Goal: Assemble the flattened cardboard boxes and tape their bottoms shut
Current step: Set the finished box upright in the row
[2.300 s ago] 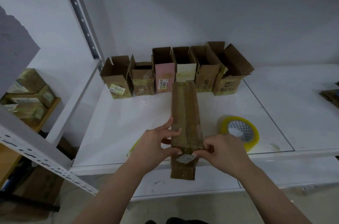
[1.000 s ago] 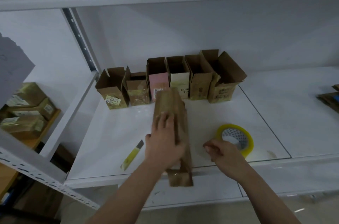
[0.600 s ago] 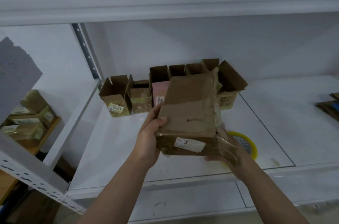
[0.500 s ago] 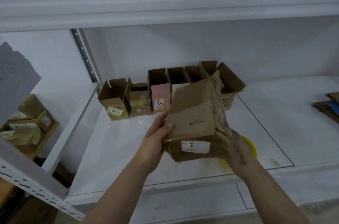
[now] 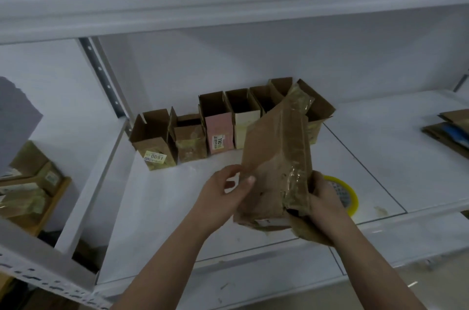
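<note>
- The left hand (image 5: 223, 198) gripped the cardboard box (image 5: 275, 165) at its left edge, thumb on the near face and fingers curled behind.
- The right hand (image 5: 323, 204) clasped the box's lower right corner, fingers wrapped around the taped side.
- The box was held tilted above the front of the white shelf (image 5: 162, 208), clear of its surface; it was brown, worn, with shiny clear tape down its right side and a white label near its bottom.
- Six open-topped boxes (image 5: 219, 126) stood in a row at the back of the shelf.
- One yellow tape roll (image 5: 349, 198) lay on the shelf just behind the right hand.
- Flattened cardboard (image 5: 449, 129) lay at far right; how many pieces, I could not tell.
</note>
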Motion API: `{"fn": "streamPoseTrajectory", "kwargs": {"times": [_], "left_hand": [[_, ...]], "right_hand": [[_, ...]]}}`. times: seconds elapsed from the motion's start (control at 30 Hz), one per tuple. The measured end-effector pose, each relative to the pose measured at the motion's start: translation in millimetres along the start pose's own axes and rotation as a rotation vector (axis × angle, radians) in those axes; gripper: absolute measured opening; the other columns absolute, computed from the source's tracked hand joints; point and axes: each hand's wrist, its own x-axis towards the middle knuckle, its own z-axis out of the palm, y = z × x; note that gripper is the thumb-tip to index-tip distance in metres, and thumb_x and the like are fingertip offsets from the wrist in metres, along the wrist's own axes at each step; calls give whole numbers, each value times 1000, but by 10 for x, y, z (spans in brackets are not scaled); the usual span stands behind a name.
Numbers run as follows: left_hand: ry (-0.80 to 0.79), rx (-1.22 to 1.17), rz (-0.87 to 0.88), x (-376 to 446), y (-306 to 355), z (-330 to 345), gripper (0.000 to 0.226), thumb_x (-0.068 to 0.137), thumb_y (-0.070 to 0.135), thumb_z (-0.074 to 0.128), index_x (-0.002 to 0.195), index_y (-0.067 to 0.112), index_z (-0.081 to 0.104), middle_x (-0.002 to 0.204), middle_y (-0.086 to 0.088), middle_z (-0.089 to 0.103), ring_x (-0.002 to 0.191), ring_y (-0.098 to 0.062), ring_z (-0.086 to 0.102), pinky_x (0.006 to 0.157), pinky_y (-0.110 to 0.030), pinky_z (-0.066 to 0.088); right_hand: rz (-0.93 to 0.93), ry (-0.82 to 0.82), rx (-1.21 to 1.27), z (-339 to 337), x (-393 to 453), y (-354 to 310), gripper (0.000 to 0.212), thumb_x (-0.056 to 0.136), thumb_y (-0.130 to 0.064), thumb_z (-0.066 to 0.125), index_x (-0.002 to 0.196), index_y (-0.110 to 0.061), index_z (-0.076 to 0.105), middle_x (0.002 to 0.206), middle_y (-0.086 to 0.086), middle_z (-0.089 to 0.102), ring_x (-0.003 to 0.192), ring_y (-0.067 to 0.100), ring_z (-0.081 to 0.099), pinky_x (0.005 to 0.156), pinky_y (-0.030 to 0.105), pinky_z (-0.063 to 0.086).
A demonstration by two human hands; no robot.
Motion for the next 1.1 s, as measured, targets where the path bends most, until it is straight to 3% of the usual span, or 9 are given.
{"fn": "streamPoseTrajectory", "kwargs": {"times": [0.17, 0.27, 0.4, 0.53, 0.63, 0.7, 0.83, 0.93, 1.1], "left_hand": [[-230, 66, 44, -41, 293, 67, 80, 73, 73, 47, 142, 34, 39, 130, 13, 51, 112, -5, 51, 91, -21, 43], [-250, 115, 48, -26, 313, 122, 76, 78, 68, 56, 140, 30, 35, 115, 14, 53, 102, -6, 54, 87, -20, 46], [-244, 105, 19, 8, 194, 67, 71, 82, 57, 66, 138, 27, 35, 111, 17, 54, 96, -2, 53, 83, -18, 45], [-263, 186, 25, 60, 51, 18, 73, 80, 52, 70, 139, 24, 37, 125, 5, 57, 109, -11, 58, 93, -27, 51], [-246, 158, 79, 67, 95, 38, 60, 85, 40, 68, 136, 24, 41, 117, 7, 60, 104, -9, 60, 88, -25, 53], [-207, 107, 133, 94, 232, 88, 42, 89, 30, 61, 129, 23, 48, 109, 5, 64, 97, -10, 62, 85, -25, 54], [-167, 123, 309, 225, 567, 359, 19, 91, 26, 49, 90, 10, 59, 77, -4, 61, 71, -12, 59, 63, -26, 44], [-155, 248, 422, 365, 802, 662, 31, 99, 15, 47, 68, 15, 46, 60, 4, 46, 52, 0, 44, 49, -15, 31], [-160, 292, 516, 695, 1208, 1377, 21, 100, 15, 44, 87, 3, 55, 76, -7, 56, 67, -13, 50, 55, -21, 33]], "right_hand": [[-80, 62, -208, 125, 31, -46, 38, 85, -42, 67, 112, -25, 46, 92, -9, 62, 85, 16, 61, 74, 36, 51], [-182, 47, -281, 177, 23, -58, 23, 90, -36, 60, 110, -29, 51, 93, -6, 65, 88, 17, 63, 79, 37, 53], [-236, -24, -166, 196, 39, -56, 15, 96, -30, 54, 107, -25, 64, 85, -11, 70, 79, 0, 65, 67, 17, 50], [-258, -16, -110, 239, 51, -101, 38, 99, -28, 50, 72, -4, 61, 62, 8, 63, 60, 19, 59, 56, 26, 44], [-324, 58, -105, 170, 33, -133, 47, 99, -21, 51, 55, -13, 38, 47, -4, 35, 45, 9, 33, 48, 25, 26], [-345, 141, -66, 26, 40, -134, 47, 98, -23, 52, 54, -14, 37, 46, -8, 33, 46, 7, 31, 51, 28, 25], [-368, 304, -106, -363, 67, -125, 42, 96, -37, 53, 59, -17, 54, 49, -5, 50, 52, 15, 47, 55, 32, 37], [-374, 373, -204, -742, 108, -131, 38, 94, -50, 48, 74, -24, 67, 53, -9, 57, 60, 16, 54, 56, 30, 41], [-295, 434, -284, -1514, 270, -34, 55, 83, -74, 42, 102, -31, 71, 79, -6, 71, 78, 17, 65, 72, 35, 51]]}}
